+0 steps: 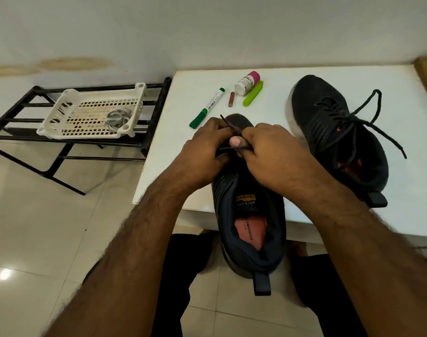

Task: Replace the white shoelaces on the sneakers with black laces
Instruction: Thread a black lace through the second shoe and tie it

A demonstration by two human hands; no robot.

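Note:
A dark sneaker (248,215) lies in front of me, its toe on the white table (275,110) and its heel hanging over the near edge. Both hands work at its lace area. My left hand (205,147) and my right hand (268,152) each pinch a strand of the black lace (228,125) above the tongue; the eyelets are hidden under my fingers. A second dark sneaker (338,132) rests on the table to the right, threaded with a black lace (375,105) whose loose ends trail off. White laces (116,117) lie coiled in a white basket (90,113).
The basket sits on a black metal rack (37,122) left of the table. At the back of the table lie a green marker (207,108), a small brown stick (231,99), a white bottle with a pink cap (246,82) and a green clip (253,93). The floor is tiled.

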